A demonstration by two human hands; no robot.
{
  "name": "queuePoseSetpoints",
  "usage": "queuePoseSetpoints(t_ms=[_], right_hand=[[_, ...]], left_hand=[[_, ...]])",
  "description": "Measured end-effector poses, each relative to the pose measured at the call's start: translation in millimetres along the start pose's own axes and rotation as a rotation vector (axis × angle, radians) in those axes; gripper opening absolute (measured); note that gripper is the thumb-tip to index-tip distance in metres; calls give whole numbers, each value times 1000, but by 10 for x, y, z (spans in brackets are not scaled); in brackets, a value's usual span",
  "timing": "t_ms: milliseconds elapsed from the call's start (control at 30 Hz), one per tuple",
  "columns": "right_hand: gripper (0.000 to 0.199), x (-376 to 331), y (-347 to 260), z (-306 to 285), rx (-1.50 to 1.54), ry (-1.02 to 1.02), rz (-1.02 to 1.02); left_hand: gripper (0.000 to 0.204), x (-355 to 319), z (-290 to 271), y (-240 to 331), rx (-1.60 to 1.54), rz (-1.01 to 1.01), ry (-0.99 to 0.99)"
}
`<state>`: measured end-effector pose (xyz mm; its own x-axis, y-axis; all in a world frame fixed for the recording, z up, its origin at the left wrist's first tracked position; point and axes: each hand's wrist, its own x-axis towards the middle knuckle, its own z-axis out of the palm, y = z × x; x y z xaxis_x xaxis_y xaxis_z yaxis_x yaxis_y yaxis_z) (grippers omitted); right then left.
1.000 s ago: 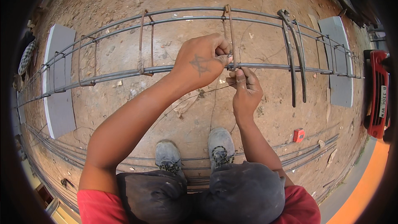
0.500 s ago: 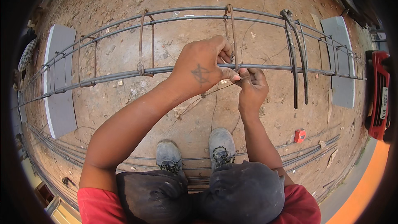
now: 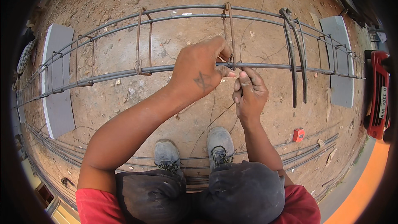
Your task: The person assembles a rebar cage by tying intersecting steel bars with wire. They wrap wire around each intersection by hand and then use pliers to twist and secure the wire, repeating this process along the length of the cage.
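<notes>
A long rebar cage (image 3: 265,65) of grey bars and rust-brown stirrups (image 3: 140,43) spans the view in front of me. My left hand (image 3: 201,66) is closed around the near bars beside a middle stirrup (image 3: 233,37), thumb below and fingers curled behind. Just right of that joint, my right hand (image 3: 252,91) pinches with thumb and forefinger under the bar. A thin dark tie wire (image 3: 222,114) trails from its fingers towards the ground. What lies between the left fingertips is hidden. Long-handled pincers (image 3: 292,54) hang over the cage to the right.
Grey blocks with white edges (image 3: 58,83) (image 3: 340,62) stand under the cage at both sides. Loose bars (image 3: 306,151) lie near my shoes (image 3: 221,145). A red tape measure (image 3: 298,135) rests on the dirt. A red vehicle front (image 3: 377,95) is at far right.
My right hand has dropped slightly from the joint, its fingers drawn closer together. The wire end has swung lower, towards my shoes. My left hand stays at the bars.
</notes>
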<state>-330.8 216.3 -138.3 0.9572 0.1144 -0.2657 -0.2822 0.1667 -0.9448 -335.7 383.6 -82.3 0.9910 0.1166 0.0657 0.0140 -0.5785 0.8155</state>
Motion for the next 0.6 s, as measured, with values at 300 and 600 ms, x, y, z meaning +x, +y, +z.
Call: queuePoseSetpoints(t_ms=[300, 600], right_hand=[[26, 123, 130, 105, -111, -10, -203], [22, 128, 198, 54, -479, -10, -435]], left_hand=[[35, -79, 91, -57, 147, 126, 170], [27, -82, 129, -60, -2, 161, 256]])
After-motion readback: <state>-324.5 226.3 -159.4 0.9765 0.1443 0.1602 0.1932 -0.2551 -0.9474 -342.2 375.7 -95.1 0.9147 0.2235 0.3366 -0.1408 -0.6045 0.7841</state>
